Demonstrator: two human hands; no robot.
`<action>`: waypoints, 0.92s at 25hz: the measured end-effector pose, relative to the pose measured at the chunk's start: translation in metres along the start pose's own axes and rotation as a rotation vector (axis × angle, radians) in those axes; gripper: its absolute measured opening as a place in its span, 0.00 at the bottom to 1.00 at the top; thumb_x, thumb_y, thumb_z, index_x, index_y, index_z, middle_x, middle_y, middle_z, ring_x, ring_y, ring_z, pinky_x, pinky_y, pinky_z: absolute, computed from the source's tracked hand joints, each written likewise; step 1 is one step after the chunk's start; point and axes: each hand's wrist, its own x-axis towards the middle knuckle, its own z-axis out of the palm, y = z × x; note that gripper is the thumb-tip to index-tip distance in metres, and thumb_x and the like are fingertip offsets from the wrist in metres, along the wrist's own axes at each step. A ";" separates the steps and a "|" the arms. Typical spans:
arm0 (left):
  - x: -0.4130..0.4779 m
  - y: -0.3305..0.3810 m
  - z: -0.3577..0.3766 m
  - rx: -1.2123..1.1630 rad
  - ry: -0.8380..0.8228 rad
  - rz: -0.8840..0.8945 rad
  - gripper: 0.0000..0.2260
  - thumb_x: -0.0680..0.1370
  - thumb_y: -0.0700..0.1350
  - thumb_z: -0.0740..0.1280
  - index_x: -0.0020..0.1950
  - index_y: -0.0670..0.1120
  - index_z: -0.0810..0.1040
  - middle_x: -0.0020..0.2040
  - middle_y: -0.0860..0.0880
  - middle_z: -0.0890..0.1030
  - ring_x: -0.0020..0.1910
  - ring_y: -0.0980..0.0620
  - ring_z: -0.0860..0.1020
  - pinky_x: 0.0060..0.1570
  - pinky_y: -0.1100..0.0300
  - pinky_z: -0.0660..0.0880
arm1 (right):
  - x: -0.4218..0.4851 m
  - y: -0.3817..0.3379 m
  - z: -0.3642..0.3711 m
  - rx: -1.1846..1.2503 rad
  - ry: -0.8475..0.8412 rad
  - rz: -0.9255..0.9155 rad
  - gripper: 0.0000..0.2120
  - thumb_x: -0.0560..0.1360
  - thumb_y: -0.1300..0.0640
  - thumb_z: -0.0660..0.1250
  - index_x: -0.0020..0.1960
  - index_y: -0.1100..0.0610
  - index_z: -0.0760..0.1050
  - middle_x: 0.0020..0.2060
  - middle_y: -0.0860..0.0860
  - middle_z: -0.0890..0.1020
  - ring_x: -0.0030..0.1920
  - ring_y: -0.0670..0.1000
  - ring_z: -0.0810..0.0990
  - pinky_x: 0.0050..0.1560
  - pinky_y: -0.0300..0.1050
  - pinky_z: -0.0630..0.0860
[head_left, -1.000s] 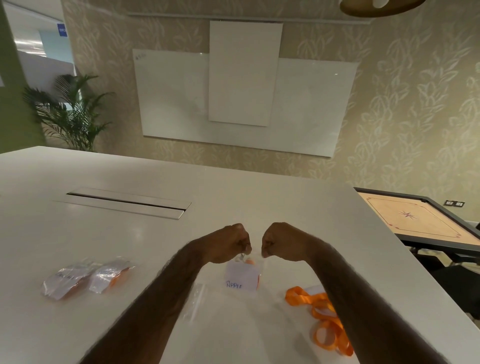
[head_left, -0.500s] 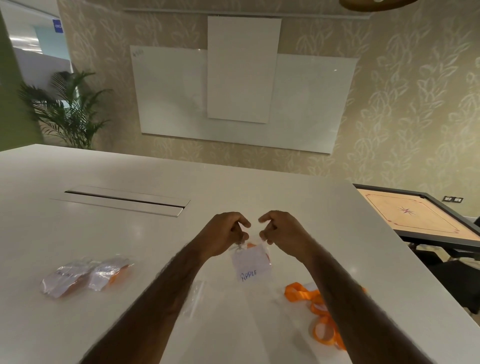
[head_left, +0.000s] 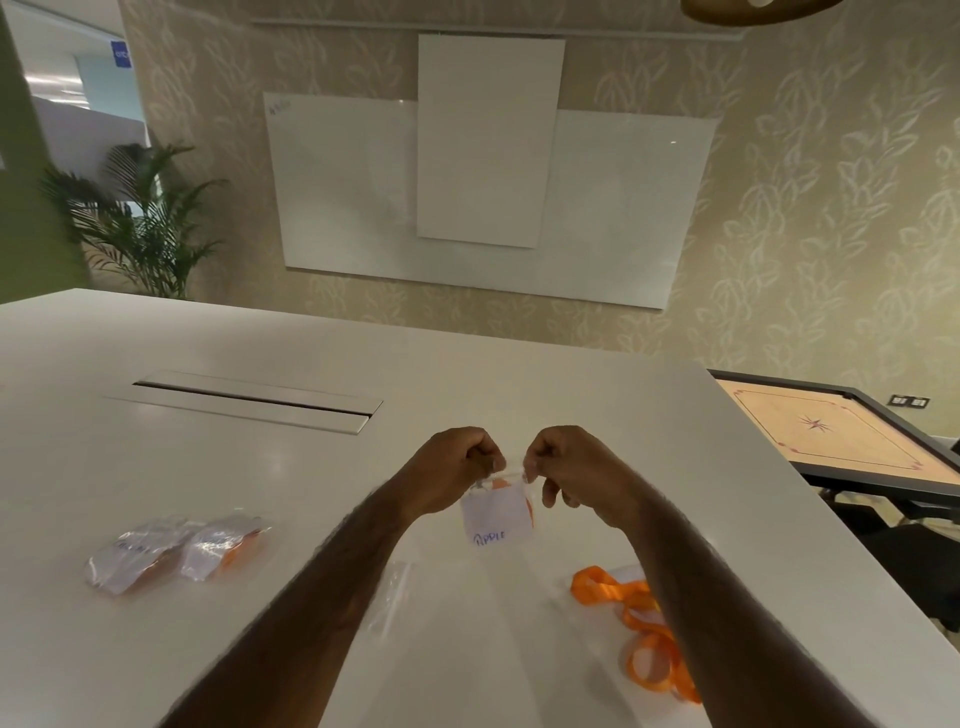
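Above the near middle of the surface (head_left: 311, 493), I see both hands raised side by side, knuckles away from me. The left grip (head_left: 449, 467) pinches the top left edge of a small clear bag (head_left: 496, 517), with fingers curled. The right grip (head_left: 571, 467) pinches the top right edge the same way. The bag hangs below and between them. Its white label faces me and reads "APPLE" in blue handwriting. Something orange shows behind the label's top and right edges; I cannot tell what it is.

Orange ribbon (head_left: 639, 618) lies loosely coiled under the right forearm. An empty clear bag (head_left: 389, 597) lies flat beside the left forearm. Two filled bags (head_left: 176, 551) lie touching, well apart to the left. A carrom board (head_left: 831, 441) stands off the right edge.
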 end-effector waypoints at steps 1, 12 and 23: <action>0.001 0.001 0.000 -0.021 0.022 -0.004 0.05 0.80 0.42 0.68 0.46 0.49 0.82 0.44 0.55 0.84 0.42 0.57 0.80 0.43 0.67 0.75 | 0.000 0.000 0.002 0.048 0.012 0.004 0.06 0.75 0.68 0.62 0.44 0.63 0.78 0.41 0.58 0.85 0.31 0.51 0.83 0.25 0.39 0.69; 0.005 0.013 0.001 -0.072 0.040 0.012 0.03 0.77 0.41 0.72 0.45 0.42 0.82 0.41 0.51 0.83 0.38 0.55 0.79 0.41 0.64 0.73 | -0.003 0.000 0.004 0.246 0.091 0.066 0.03 0.71 0.61 0.74 0.40 0.58 0.81 0.38 0.52 0.84 0.38 0.48 0.77 0.39 0.43 0.73; 0.000 0.000 -0.009 -0.127 -0.021 -0.068 0.03 0.75 0.45 0.75 0.43 0.47 0.87 0.37 0.56 0.85 0.35 0.60 0.79 0.36 0.62 0.75 | -0.005 -0.002 -0.005 0.201 0.045 0.111 0.05 0.73 0.62 0.74 0.43 0.64 0.81 0.38 0.55 0.80 0.40 0.51 0.74 0.41 0.44 0.71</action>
